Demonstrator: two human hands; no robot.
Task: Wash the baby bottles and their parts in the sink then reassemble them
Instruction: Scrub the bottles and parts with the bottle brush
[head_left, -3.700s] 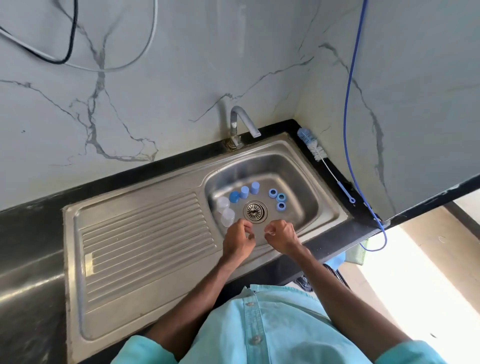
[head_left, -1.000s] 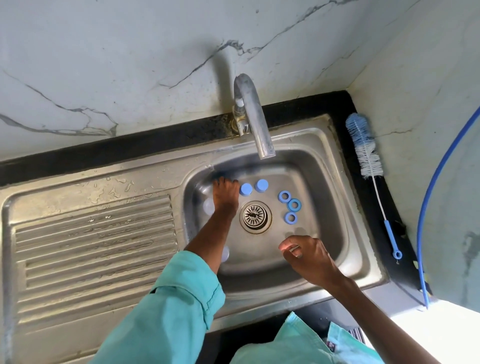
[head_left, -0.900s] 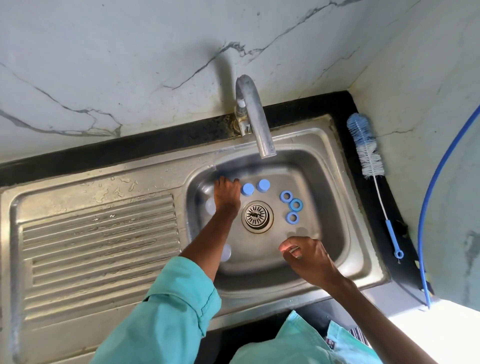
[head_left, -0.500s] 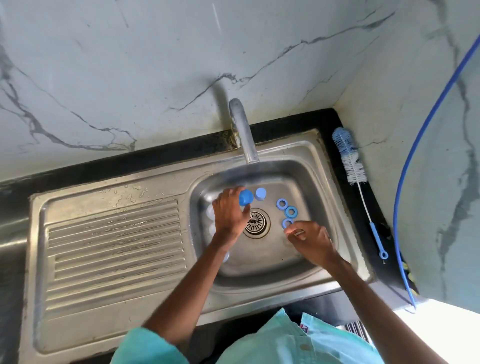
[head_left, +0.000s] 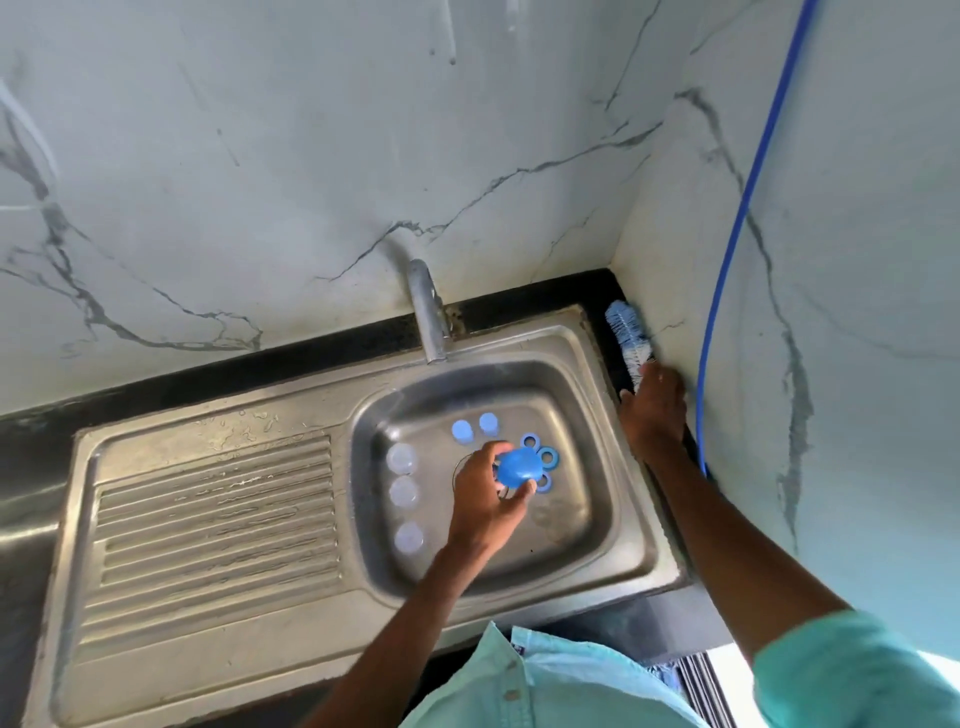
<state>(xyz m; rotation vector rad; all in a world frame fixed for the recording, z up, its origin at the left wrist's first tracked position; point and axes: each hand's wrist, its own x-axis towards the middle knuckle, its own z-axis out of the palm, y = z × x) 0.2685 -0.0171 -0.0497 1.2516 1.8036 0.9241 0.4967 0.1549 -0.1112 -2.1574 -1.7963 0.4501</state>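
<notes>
Your right hand (head_left: 655, 402) now leaves the sink (head_left: 649, 561) for the brush (head_left: 628, 332) beside it, grip unclear, while your left hand (head_left: 485, 499) pinches a cap (head_left: 516, 467) over the basin, so scrubbing's barely started and reassembly's all ahead.

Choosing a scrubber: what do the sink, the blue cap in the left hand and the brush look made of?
Sink: brushed stainless steel, grey metallic sheen. Blue cap: smooth opaque plastic, probably. Brush: blue-and-white bristles, likely nylon; handle hidden.
</notes>
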